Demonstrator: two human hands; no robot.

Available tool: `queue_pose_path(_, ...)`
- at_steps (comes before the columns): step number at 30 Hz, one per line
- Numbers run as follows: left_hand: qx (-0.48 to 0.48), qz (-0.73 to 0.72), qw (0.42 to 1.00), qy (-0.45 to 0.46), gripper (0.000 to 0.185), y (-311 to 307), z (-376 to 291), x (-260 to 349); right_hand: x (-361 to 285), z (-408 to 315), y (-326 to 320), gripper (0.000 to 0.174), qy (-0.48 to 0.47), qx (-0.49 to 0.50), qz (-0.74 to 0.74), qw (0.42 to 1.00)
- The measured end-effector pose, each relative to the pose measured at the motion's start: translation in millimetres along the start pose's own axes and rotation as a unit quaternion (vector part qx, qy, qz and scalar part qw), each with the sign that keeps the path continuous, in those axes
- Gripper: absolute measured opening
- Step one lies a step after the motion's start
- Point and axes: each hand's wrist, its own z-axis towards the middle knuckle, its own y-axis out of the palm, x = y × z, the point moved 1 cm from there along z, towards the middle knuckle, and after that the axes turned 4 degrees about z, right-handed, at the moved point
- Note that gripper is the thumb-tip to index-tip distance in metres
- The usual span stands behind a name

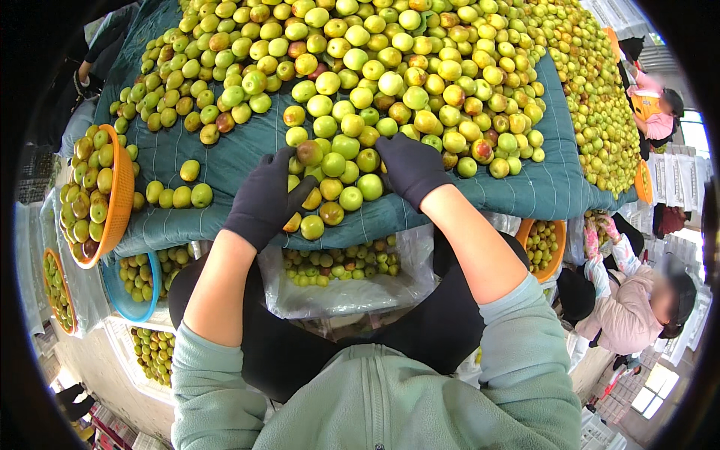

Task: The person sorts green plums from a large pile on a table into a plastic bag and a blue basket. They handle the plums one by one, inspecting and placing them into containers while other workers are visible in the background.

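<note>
My left hand (261, 197), in a dark glove, rests at the left of a cluster of yellow-green fruits (333, 165) that look like fresh jujubes. Its thumb and fingers are spread against the nearest fruits, around no single one that I can make out. On the cluster's right side is my right hand (413, 170), also gloved, its fingertips touching fruit and partly hidden. The cluster lies at the front edge of a padded green cloth (506, 194), joined to a large heap (388, 84) behind. Below the edge, a plastic-lined crate (349, 298) holds more fruit.
An orange basket (121, 197) full of browner fruit stands at the cloth's left corner. Below it is a blue basin (154, 287) of fruit. Another orange basket (557, 242) is to the right, near a co-worker (624, 298). A second heap (590, 107) covers the far right.
</note>
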Motion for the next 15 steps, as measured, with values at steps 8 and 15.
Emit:
queue_pose_path(8, -0.008, -0.009, 0.996, -0.086, 0.06, -15.9, 1.1, -7.7, 13.2, 17.8, -23.1, 0.013, -0.053, 0.257, 0.18, 0.948)
queue_pose_path(15, 0.021, 0.006, 0.998, -0.051, 0.058, -17.0, 1.1, -4.7, -6.8, 13.9, 1.8, 0.016, 0.052, -0.025, -0.002, 0.998)
